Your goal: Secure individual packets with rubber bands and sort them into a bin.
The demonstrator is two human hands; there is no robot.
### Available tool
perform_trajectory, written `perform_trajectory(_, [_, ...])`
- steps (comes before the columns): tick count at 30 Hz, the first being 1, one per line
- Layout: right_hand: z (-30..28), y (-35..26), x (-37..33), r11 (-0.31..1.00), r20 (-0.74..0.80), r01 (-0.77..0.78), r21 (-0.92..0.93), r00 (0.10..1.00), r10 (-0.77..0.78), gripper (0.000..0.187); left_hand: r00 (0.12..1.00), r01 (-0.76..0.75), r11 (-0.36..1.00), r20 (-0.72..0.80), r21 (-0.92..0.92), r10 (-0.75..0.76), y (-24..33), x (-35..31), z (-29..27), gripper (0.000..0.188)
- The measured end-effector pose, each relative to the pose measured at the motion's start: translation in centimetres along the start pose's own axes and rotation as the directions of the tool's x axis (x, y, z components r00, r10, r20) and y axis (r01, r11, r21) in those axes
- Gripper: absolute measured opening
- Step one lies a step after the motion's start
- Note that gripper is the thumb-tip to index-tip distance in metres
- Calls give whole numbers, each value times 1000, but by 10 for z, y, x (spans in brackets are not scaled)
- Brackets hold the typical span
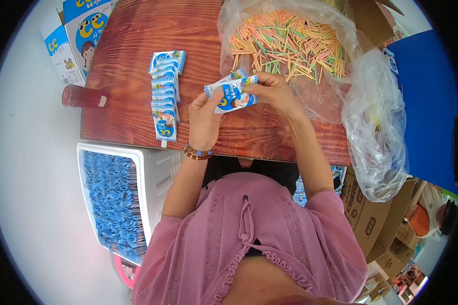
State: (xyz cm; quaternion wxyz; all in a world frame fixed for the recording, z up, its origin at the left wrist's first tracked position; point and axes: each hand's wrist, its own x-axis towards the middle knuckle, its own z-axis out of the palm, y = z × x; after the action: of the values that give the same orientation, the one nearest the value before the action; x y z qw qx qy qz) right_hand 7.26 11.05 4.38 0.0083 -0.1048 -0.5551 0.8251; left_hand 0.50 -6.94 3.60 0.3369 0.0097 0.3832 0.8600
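Over the near part of the wooden table [132, 25], both hands hold small blue-and-white packets [234, 97]. At least two packets overlap there, one showing behind the other. My left hand [205, 114] pinches the left end with the thumb on top; it wears beaded bracelets at the wrist. The right end is gripped between thumb and fingers of my right hand [276, 94]. To the left of my left hand lies an overlapping row of similar packets [164, 94]. Beyond my right hand, thin pastel sticks [290, 43] are heaped loosely on clear plastic.
The clear plastic bag [374, 137] hangs over the table's right edge. A white foam box [144, 188] full of blue packets stands at the lower left. A red cylindrical container [81, 96] sits at the left edge, near a printed carton [86, 43]. Cardboard boxes [364, 213] stand lower right.
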Motion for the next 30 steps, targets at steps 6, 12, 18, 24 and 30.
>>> perform_trajectory(6, [1,0,-3,995,3,59,-86,998,-59,16,984,-172,916,29,362,174,-2,-1,-3,17])
perform_trajectory(12, [4,0,-2,993,-26,90,-79,995,-92,15,994,-102,982,-22,157,107,-4,-2,1,16])
perform_trajectory(18, [2,-6,-7,994,-77,42,-98,996,-49,11,997,-50,997,-48,57,53,-6,-4,-1,16])
perform_trajectory(24, [-16,-14,-15,893,75,383,-236,923,-377,27,994,75,996,-79,-43,-78,-5,2,-16,17])
perform_trajectory(30, [-1,-15,-10,661,264,501,-558,863,-432,28,992,125,990,-1,-71,-125,-11,4,-9,17])
